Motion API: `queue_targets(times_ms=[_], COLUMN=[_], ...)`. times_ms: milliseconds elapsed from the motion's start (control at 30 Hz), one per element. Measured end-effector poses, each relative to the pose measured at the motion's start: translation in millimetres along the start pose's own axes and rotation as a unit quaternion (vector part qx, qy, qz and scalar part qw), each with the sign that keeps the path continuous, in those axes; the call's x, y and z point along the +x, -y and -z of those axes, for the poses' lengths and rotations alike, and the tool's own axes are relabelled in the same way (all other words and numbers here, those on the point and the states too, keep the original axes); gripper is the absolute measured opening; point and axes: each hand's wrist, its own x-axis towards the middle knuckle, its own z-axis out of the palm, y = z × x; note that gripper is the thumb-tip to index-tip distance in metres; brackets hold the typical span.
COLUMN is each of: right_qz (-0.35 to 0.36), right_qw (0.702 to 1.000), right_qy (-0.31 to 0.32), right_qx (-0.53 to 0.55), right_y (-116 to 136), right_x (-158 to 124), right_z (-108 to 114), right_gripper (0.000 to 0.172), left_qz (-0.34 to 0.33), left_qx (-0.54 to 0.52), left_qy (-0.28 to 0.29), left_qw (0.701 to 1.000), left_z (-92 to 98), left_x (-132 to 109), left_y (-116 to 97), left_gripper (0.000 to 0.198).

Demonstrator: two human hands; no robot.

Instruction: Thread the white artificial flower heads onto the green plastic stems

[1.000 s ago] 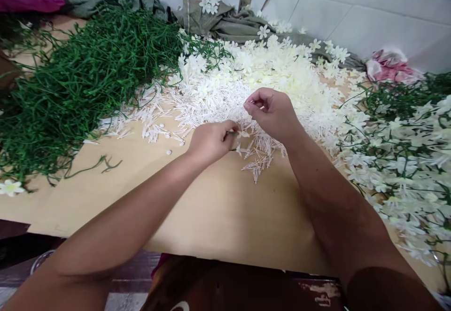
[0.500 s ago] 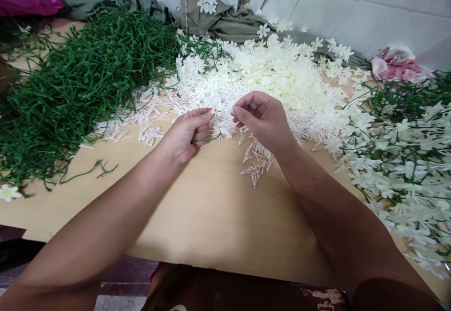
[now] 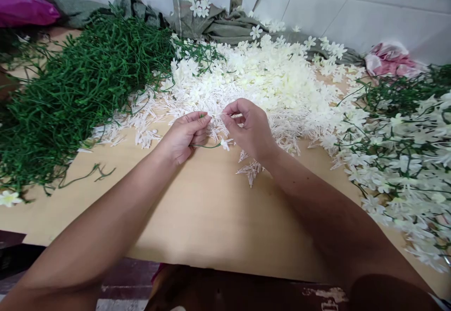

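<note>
Over the front of the white pile, my left hand (image 3: 187,135) pinches a thin green artificial stem (image 3: 208,146). The stem passes below the fingers and ends at a white flower (image 3: 225,144). My right hand (image 3: 248,128) is closed, thumb against forefinger, on a small white piece close to the left fingertips. That piece blends into the white behind it, so its exact shape is unclear. Just beyond both hands are loose white artificial flowers (image 3: 271,76) and many thin white sticks (image 3: 291,123).
Green stems (image 3: 81,76) are heaped on the left. Flowered stems (image 3: 405,160) cover the right side of the cardboard-coloured tabletop (image 3: 197,212). Along the tiled wall lie grey-green cloth (image 3: 225,27), a pink bag (image 3: 26,1) and a pink-white plastic bag (image 3: 391,59).
My right hand has moved left and slightly down, bringing its fingertips close to the left ones. The left hand keeps its grip on the stem. The whole view has shifted slightly.
</note>
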Motion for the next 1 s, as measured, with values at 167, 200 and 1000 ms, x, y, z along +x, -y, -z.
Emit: queue_targets(times_ms=[167, 200, 1000], right_qz=[0.02, 0.024, -0.043], right_qw=[0.999, 0.998, 0.996], right_qy=[0.0, 0.001, 0.014], right_qx=[-0.044, -0.051, 0.081], right_y=[0, -1, -5], right_x=[-1, -1, 15], right_z=[0, 0, 26], right_gripper=[0.009, 0.009, 0.004], left_qz=[-0.009, -0.011, -0.015], left_qx=[0.02, 0.024, 0.014], left_qy=[0.001, 0.0, -0.011], left_qw=[1.0, 1.0, 1.0], left_z=[-0.7, -0.8, -2.8], left_x=[1, 1, 0], left_y=[2, 2, 1], left_gripper=[0.024, 0.023, 0.025])
